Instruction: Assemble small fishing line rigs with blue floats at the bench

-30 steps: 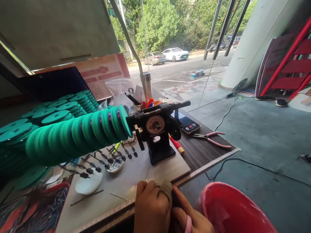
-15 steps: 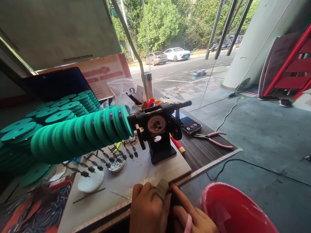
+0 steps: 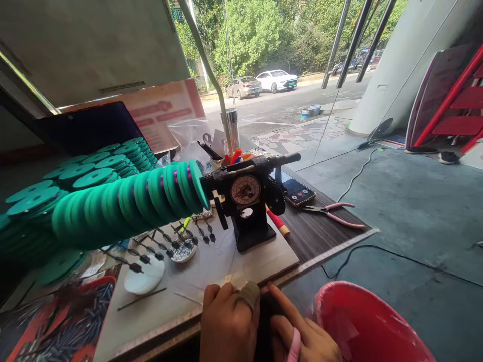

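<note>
My left hand point(image 3: 228, 324) is curled at the table's near edge, a tan wrap round one finger, closed over a small dark thing I cannot make out. My right hand point(image 3: 302, 334) meets it from the right, forefinger stretched toward the same dark thing, a pink band across the fingers. Beyond them a black hand-crank winder point(image 3: 247, 201) with a round dial stands on a pale board point(image 3: 211, 271). A long row of green discs point(image 3: 128, 203) sticks out leftward from its shaft.
Stacks of green discs point(image 3: 94, 166) fill the left. Small black weights on wires point(image 3: 162, 246), a white dish point(image 3: 145, 279) and a bead dish point(image 3: 183, 251) lie on the board. A phone point(image 3: 298, 192), pink pliers point(image 3: 334, 213), red tub point(image 3: 370, 327) and red tray point(image 3: 60, 327) surround it.
Both hands have stayed together at the table edge, with the right forefinger straightening out a little. The view has shifted slightly.
</note>
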Motion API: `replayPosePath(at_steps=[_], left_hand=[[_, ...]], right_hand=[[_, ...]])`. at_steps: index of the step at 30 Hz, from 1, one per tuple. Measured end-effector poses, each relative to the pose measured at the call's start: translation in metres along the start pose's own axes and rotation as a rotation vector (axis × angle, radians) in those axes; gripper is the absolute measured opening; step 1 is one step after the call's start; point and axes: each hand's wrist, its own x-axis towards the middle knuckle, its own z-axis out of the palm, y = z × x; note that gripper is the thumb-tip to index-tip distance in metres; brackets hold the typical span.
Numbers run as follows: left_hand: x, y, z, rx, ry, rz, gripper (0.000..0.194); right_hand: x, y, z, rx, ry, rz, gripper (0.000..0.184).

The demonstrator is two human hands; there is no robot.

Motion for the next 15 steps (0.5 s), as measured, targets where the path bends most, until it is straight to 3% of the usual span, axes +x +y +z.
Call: replayPosePath(at_steps=[8,11,15], left_hand=[[0.002,0.0,0.001,0.009,-0.012,0.013,0.021],[0.001,-0.001,0.0,-0.008,-0.024,0.015,0.021],[-0.001,0.001,-0.013,-0.274,-0.023,-0.27,0.017]], right_hand=[[0.0,-0.001,0.001,0.025,0.009,-0.006,0.033],[0.001,0.002,-0.006,0.115,-0.027,0.096,0.035],[0.003,0.015,-0.024,0.186,-0.173,0.136,0.041]])
